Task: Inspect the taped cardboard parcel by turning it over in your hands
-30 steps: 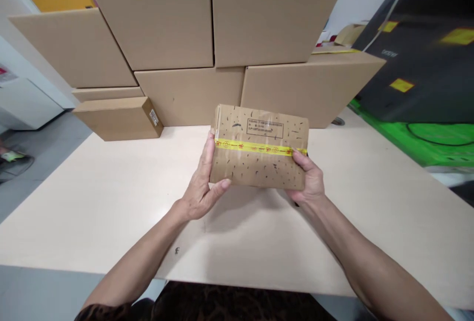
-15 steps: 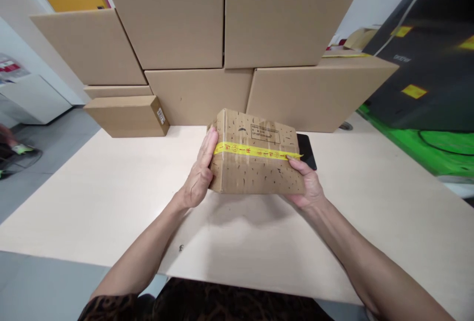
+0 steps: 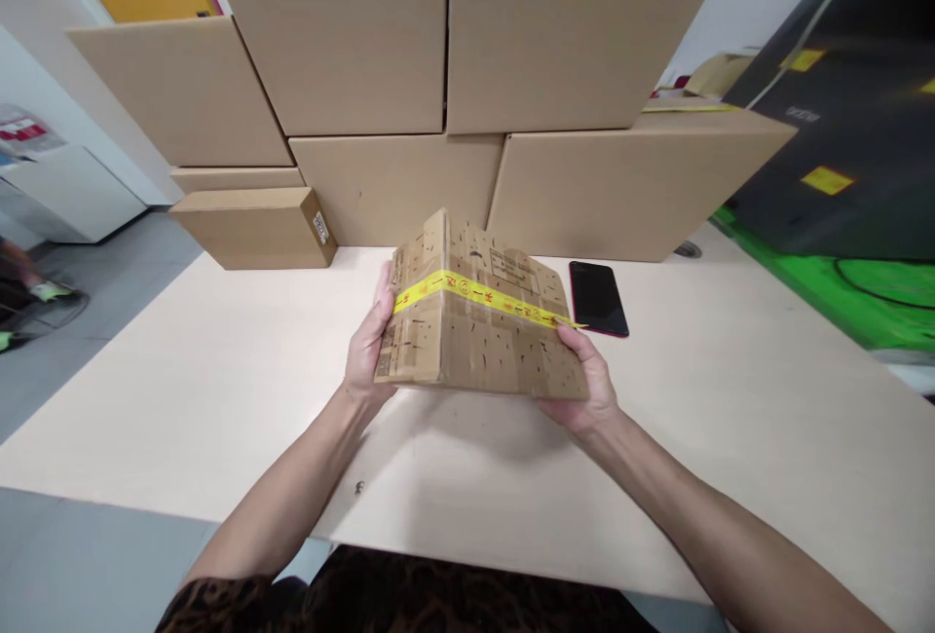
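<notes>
A brown cardboard box with dark speckles and a printed label frame is held up over the table. A band of yellow tape with red print runs across two of its faces, and one tape end sticks out at the right. My left hand grips the box's left side, its fingers partly hidden behind it. On the right edge, my right hand is closed with the thumb by the tape end and the fingers underneath. Just beyond that hand lies a black phone with a red edge.
Large cardboard boxes are stacked along the table's back. A smaller flat carton stands at the back left. To the right are a dark panel with yellow stickers and a green surface. At far left, part of a person shows.
The box has turned so more of its left face shows, and it has shifted slightly left. My left hand has moved from flat against the side to gripping around it. More of the phone is visible.
</notes>
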A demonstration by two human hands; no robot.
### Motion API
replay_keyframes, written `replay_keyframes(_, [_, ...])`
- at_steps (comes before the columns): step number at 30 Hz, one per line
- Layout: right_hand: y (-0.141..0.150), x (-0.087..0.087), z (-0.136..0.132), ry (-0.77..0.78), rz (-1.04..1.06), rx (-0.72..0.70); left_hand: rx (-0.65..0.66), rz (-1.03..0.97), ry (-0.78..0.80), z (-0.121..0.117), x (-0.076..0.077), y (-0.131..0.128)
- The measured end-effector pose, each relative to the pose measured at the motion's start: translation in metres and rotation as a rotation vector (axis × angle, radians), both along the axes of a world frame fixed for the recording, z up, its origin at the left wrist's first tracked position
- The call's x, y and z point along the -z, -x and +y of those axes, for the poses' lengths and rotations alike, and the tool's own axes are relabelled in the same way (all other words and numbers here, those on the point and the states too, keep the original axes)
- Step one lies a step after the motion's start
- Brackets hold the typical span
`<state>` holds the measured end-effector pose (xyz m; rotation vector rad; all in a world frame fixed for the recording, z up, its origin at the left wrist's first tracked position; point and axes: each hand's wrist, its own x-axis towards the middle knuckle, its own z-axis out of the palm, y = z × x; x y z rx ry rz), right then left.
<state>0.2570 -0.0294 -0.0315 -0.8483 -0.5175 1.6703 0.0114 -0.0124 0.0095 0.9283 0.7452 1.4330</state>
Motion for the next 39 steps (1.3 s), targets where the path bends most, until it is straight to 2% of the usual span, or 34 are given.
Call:
replay_keyframes(2, [-0.004, -0.001, 0.001, -0.007, 0.011, 0.064, 0.094, -0.089, 0.109, -0.003, 0.000, -0.006])
replay_keyframes(4, [-0.011, -0.002, 0.005, -0.043, 0.000, 0.137, 0.135, -0.148, 0.134, -0.006, 0.000, -0.013])
replay_keyframes(7, [-0.016, -0.004, 0.010, -0.124, -0.044, 0.269, 0.163, -0.164, 0.128, -0.013, 0.001, -0.025])
replay_keyframes(9, [-0.011, -0.006, 0.009, -0.157, -0.064, 0.364, 0.162, -0.136, 0.122, -0.017, 0.003, -0.031])
replay_keyframes(11, [0.000, -0.006, 0.004, -0.164, -0.071, 0.399, 0.128, -0.107, 0.117, -0.020, 0.006, -0.035])
replay_keyframes(16, [0.020, -0.005, -0.007, -0.171, -0.123, 0.234, -0.019, -0.076, 0.145, -0.015, 0.013, -0.034])
replay_keyframes(23, [0.001, -0.017, 0.000, -0.298, -0.139, 0.117, -0.120, -0.045, 0.133, -0.011, 0.009, -0.030])
replay_keyframes(25, [-0.003, -0.021, 0.002, -0.291, -0.136, 0.083, -0.138, -0.030, 0.120, -0.012, 0.008, -0.033])
replay_keyframes(30, [-0.004, -0.019, 0.006, -0.159, -0.219, 0.107, -0.181, 0.046, -0.001, -0.013, 0.007, -0.035])
replay_keyframes(34, [-0.006, -0.018, 0.007, -0.143, -0.226, 0.095, -0.193, 0.040, 0.087, -0.009, 0.007, -0.027])
replay_keyframes(39, [-0.011, -0.019, 0.008, -0.209, -0.136, 0.140, -0.113, 0.017, 0.162, -0.007, 0.007, -0.023])
